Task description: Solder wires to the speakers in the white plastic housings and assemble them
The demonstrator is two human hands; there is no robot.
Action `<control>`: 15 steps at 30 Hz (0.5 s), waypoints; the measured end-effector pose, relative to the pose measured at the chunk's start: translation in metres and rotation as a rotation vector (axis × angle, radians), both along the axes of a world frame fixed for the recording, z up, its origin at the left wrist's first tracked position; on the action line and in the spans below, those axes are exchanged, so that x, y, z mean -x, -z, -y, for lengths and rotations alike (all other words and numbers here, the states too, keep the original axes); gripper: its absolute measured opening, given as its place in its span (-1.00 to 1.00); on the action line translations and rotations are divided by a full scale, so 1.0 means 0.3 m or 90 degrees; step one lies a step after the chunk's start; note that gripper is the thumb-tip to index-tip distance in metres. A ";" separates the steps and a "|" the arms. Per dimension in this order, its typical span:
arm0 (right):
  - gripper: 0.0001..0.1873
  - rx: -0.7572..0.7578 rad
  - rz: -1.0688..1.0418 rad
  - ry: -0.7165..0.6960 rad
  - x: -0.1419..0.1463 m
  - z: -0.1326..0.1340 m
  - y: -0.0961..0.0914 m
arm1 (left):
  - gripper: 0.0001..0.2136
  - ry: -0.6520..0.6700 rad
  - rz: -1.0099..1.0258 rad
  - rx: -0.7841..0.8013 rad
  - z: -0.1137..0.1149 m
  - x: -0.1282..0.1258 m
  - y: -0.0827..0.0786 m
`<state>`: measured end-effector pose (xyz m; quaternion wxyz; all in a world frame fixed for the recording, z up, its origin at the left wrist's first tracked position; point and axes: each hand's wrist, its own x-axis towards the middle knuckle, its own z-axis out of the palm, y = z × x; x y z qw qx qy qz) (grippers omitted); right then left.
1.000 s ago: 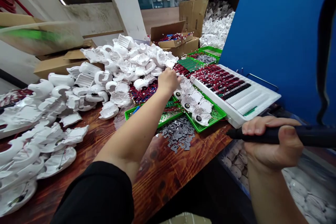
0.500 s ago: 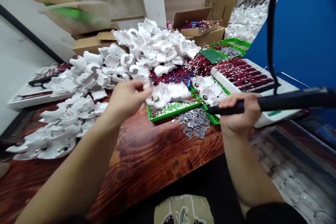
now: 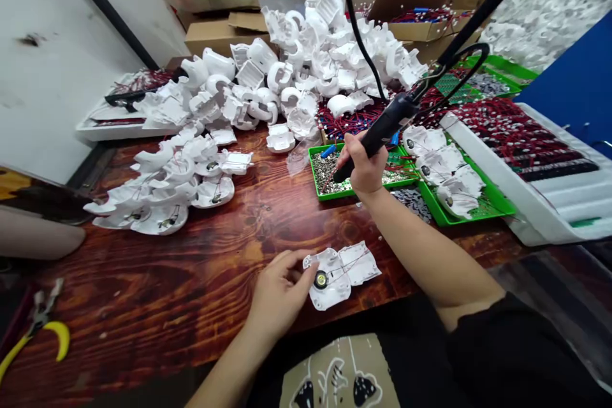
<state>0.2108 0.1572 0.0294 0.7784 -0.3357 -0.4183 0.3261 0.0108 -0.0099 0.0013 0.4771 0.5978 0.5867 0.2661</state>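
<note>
My left hand grips the left edge of a white plastic shell at the front of the table. A small round speaker-like part and thin red wires show inside it, and a flatter white piece adjoins on its right. My right hand is wrapped round a black electric screwdriver. Its lower end points down into a green tray of small metal screws; the bit itself is hidden or too small to make out.
White shells are heaped at the back, with more wired ones at left. Grey metal plates lie beside a second green tray of shells. A foam box of red wires stands right. Yellow-handled pliers lie front left.
My left hand has brought the shell down towards the table's front edge. My right hand has swung the screwdriver from pointing sideways to pointing down over the screw tray. The view has shifted left.
</note>
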 end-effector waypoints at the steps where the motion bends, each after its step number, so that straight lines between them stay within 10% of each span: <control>1: -0.61 0.002 -0.003 -0.004 0.009 -0.003 0.004 | -0.72 0.010 -0.006 0.000 0.001 0.001 -0.003; 15: -0.61 -0.014 -0.041 -0.010 -0.008 0.045 -0.047 | -0.50 0.125 -0.057 -0.017 -0.038 0.021 -0.065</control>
